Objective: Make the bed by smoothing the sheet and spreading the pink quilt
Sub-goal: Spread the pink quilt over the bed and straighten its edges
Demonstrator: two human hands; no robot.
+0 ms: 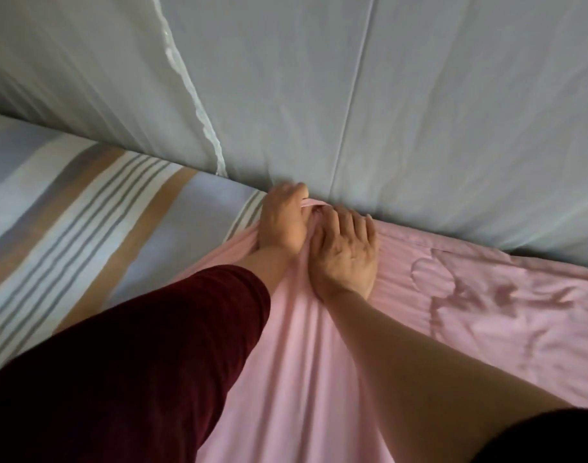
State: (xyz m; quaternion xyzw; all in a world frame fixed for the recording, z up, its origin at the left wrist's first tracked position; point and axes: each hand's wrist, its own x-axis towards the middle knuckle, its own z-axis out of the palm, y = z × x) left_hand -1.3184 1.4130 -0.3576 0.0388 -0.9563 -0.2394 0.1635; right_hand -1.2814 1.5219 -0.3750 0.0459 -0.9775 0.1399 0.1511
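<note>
we are at the far edge of the bed, in the spreading step. our left hand has its fingers curled round the hem of the quilt, a fold of pink showing between thumb and fingers. our right hand lies just beside it on top of the quilt, fingers nearly straight and pressing the cloth down. the quilt covers the right and near part of the bed, bunched into long ridges under our arms; the sheet to the left is bare.

to do this well, we judge the left hand should draw the hem leftward along the bed's far edge while the right pins it, then both sweep outward to flatten the ridges. pull low and even, or the thin cloth will drag its creases with it.

the quilt looks soft, light and limp, with stitched curved outlines on the right. the sheet is smooth, striped in blue, white, grey and tan. behind hangs pale grey cloth, likely a curtain, with a frilled white seam; blur makes that unsure. the left sleeve is dark red and plush.
</note>
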